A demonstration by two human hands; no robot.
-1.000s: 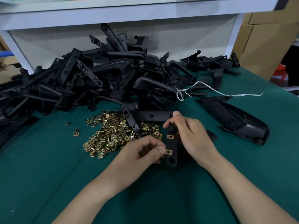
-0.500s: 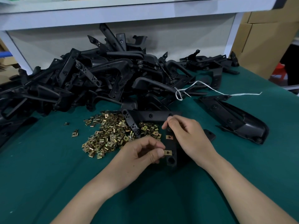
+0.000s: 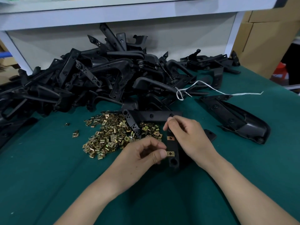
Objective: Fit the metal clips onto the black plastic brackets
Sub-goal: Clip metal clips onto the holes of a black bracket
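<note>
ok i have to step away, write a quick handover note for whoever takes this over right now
Left hand: pinches a brass clip against the lower end of the bracket. I cannot tell if it is fully seated.
Right hand: grips the upper end of that bracket, steadying it.
Done: one upper clip sits on this bracket.
Left: seat the lower clip, then work through the bracket pile at the back. Use the clip pile lying on the green table, left of the hands.
</note>
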